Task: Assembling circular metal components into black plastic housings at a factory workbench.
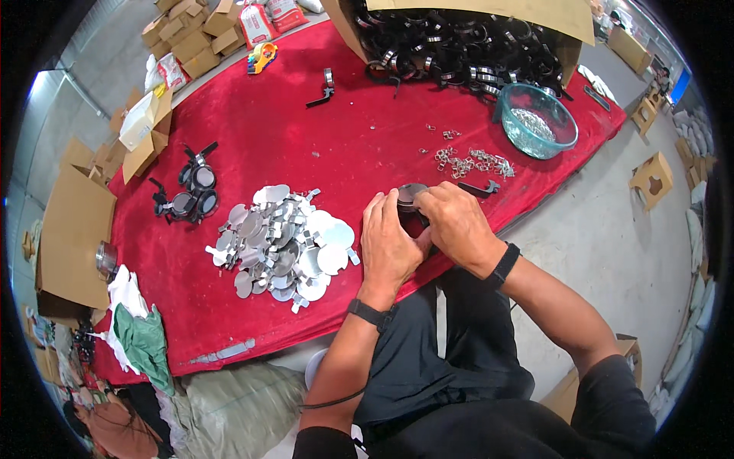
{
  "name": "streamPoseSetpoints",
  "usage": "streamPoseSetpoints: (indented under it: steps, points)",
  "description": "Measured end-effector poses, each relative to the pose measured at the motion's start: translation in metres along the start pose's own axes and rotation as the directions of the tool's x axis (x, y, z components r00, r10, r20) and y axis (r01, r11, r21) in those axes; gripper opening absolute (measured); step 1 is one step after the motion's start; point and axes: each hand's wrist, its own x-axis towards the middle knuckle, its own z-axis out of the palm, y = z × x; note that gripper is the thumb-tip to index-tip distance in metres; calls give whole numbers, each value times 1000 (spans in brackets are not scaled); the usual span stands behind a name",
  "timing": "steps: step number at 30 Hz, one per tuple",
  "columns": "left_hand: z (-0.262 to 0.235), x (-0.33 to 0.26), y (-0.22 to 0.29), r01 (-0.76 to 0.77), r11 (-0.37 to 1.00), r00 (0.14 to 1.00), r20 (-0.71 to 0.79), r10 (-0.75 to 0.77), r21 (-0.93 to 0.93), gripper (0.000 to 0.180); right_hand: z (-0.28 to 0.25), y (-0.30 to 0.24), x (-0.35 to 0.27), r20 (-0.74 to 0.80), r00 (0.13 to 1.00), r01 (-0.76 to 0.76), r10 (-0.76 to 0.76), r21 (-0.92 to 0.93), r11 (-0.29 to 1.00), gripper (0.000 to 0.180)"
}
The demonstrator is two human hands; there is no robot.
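My left hand [390, 241] and right hand [459, 229] hold a round black piece with a grey top [410, 192] between them at the near edge of the red cloth-covered tabletop [275, 115], fingers closed narrowly around its two sides. Left of them lies a heap of flat silver metal discs with tabs [283, 252]; farther off, to the right, small silver metal clips [479, 161] lie scattered near a translucent teal bowl [565, 128]
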Motion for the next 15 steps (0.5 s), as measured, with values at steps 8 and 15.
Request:
streamPoseSetpoints:
  steps: [8, 15]
  points:
    - [-2, 1, 2, 7, 1000, 1000, 2, -7, 10, 99, 4, 3, -2, -64, 997, 34, -31, 55, 998, 13]
    - [-5, 2, 4, 3, 1000, 1000, 21, -3, -9, 94, 10, 0, -3, -149, 988, 52, -45, 45, 998, 12]
